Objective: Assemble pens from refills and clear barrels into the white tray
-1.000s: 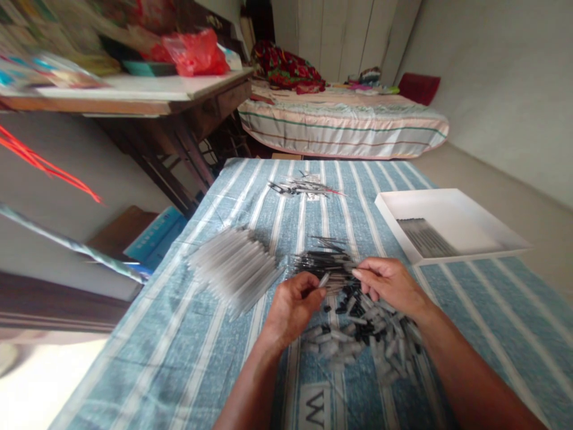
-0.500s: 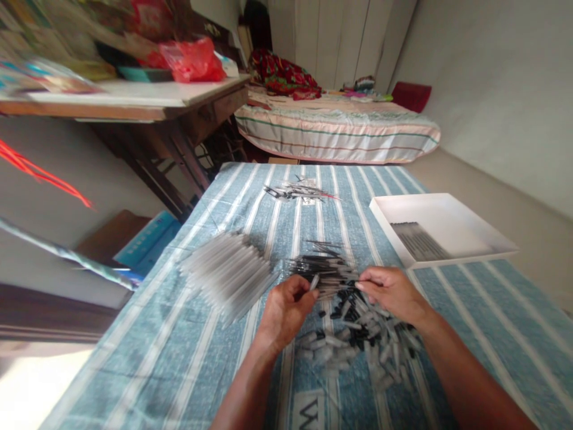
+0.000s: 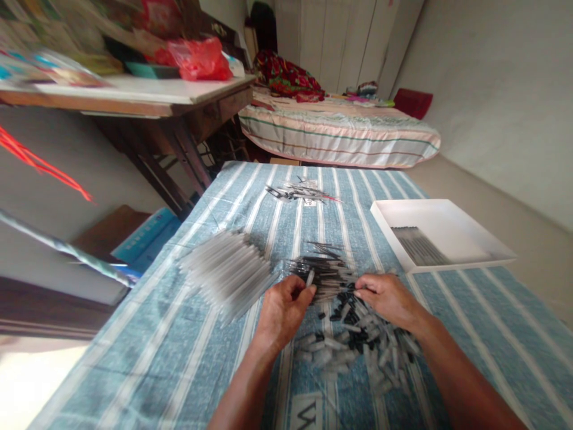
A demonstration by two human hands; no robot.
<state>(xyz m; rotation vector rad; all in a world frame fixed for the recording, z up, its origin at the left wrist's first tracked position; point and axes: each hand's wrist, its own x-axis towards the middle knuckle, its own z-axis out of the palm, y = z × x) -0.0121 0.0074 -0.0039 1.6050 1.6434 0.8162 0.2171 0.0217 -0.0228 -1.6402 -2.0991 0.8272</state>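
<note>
Compared with a second ago, both hands have drawn slightly farther apart, the right one shifting a little toward the near right. Pinched between thumb and index finger, the left hand [image 3: 283, 310] holds a short pale piece [image 3: 310, 277], smooth and cylindrical, tilted up at the near left of the heap of slim dark rods [image 3: 329, 278]. At the heap's right edge, the right hand [image 3: 388, 297] has thumb and index finger brought together; I cannot tell whether anything is clamped there.

The rods are thin and straight, black and grey, like pen refills. On their near side lie stubby black plugs [image 3: 356, 341] among translucent, tubular caps [image 3: 333, 357] of frosted plastic. To the left, long clear plastic barrels [image 3: 228, 275] lie parallel in a layered stack. Farther off sits a loose bunch of mixed thin sticks [image 3: 299, 192], one end red. On the right is a white, shallow, smooth-walled box [image 3: 474, 233] with a row of grey rods [image 3: 416, 246] in its left part. Beneath everything stretches a blue-and-white striped woven cloth [image 3: 179, 358].

Counted: two hands, one held piece, one box, one stack, one far bunch; the rods, plugs, caps and barrels overlap or blur too much to number.
</note>
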